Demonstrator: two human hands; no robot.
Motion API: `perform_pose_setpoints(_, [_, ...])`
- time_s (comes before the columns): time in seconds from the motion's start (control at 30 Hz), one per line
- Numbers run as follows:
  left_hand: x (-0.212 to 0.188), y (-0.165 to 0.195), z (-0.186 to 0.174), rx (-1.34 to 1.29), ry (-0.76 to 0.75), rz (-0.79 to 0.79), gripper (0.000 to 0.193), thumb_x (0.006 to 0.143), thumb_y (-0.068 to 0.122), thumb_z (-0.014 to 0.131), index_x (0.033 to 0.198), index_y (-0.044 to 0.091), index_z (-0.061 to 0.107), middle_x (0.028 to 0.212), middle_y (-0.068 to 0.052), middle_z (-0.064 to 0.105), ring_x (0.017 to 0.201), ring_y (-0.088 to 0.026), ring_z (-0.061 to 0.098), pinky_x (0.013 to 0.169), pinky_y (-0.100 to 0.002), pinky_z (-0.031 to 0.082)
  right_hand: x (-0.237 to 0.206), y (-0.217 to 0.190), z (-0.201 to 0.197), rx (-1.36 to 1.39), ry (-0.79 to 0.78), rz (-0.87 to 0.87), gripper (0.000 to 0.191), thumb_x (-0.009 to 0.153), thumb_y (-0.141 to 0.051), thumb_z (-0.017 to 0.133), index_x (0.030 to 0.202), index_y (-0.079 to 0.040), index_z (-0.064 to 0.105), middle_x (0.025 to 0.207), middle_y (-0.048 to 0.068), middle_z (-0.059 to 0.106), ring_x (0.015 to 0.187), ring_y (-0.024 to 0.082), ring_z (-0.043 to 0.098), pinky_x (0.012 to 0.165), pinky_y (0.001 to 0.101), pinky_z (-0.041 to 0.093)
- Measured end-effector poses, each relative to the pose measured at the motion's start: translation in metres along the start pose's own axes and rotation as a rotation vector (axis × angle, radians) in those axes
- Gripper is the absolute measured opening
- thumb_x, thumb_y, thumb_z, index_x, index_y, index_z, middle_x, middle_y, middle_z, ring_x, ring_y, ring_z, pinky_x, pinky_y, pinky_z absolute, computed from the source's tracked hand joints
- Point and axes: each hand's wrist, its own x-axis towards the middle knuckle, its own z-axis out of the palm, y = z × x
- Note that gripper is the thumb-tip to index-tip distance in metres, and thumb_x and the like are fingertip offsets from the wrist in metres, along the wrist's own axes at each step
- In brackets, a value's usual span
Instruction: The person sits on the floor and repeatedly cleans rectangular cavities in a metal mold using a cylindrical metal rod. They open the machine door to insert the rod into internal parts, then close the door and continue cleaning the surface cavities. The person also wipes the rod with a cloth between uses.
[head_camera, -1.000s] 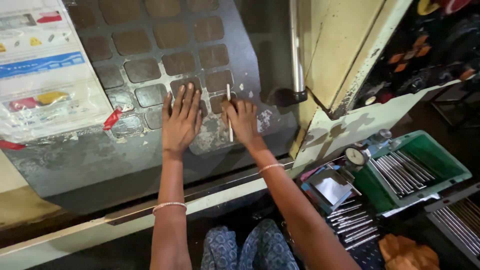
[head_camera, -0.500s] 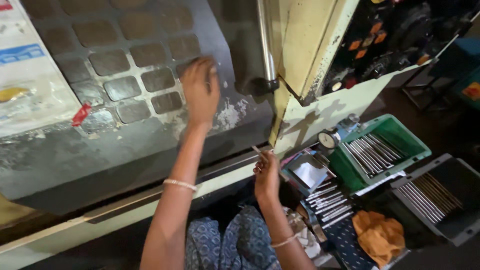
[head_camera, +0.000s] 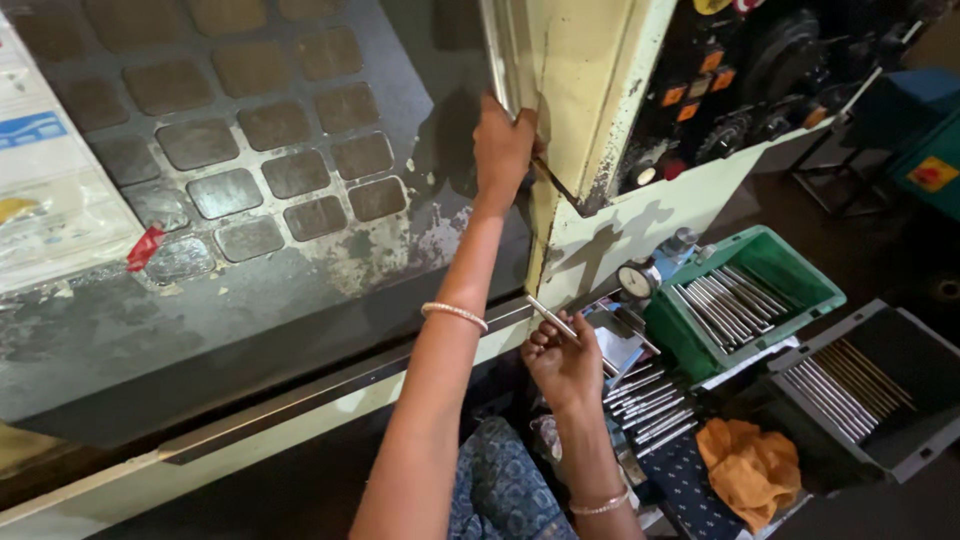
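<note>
My left hand (head_camera: 503, 143) is raised and wrapped around the vertical metal handle (head_camera: 496, 60) at the right edge of the grey machine door (head_camera: 300, 200). My right hand (head_camera: 563, 358) is lower, near my lap, and holds a short silver metal rod (head_camera: 551, 317) that points up and to the left. Several more rods (head_camera: 645, 400) lie loose just right of that hand. Both wrists wear thin bangles.
A green bin (head_camera: 745, 300) of rods and a dial gauge (head_camera: 637, 280) stand to the right. A dark tray (head_camera: 860, 390) holds more rods, with an orange cloth (head_camera: 750, 470) before it. The machine's control knobs (head_camera: 720, 110) sit above on a cream frame.
My left hand slid right from the door's panel to the handle at its edge. My right hand came off the door, dropped toward the rods and now holds one. The view shifted right.
</note>
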Motion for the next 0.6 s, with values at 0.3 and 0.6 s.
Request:
perform_pose_setpoints(0.3, [-0.006, -0.009, 0.016, 0.255, 0.183, 0.044, 0.044, 0.090, 0.021, 0.061, 0.125, 0.000, 0.043, 0.097, -0.035, 0.070, 0.093, -0.053, 0.068, 0.082, -0.057, 0.053, -0.006, -0.005, -0.022, 0.051, 0.092, 0.039, 0.028, 0.099, -0.035, 0.051, 0.091, -0.009, 0.058, 0.074, 0.004, 0.051, 0.068, 0.019, 0.047, 0.062, 0.0326, 0.040])
perform_pose_setpoints(0.6, [-0.002, -0.014, 0.014, 0.237, 0.166, 0.068, 0.039, 0.089, 0.021, 0.060, 0.119, 0.001, 0.045, 0.097, -0.035, 0.071, 0.093, -0.053, 0.069, 0.081, -0.057, 0.053, -0.008, -0.001, -0.024, 0.027, 0.082, 0.047, 0.028, 0.095, -0.034, 0.053, 0.088, -0.007, 0.056, 0.072, 0.005, 0.050, 0.067, 0.020, 0.047, 0.062, 0.0343, 0.040])
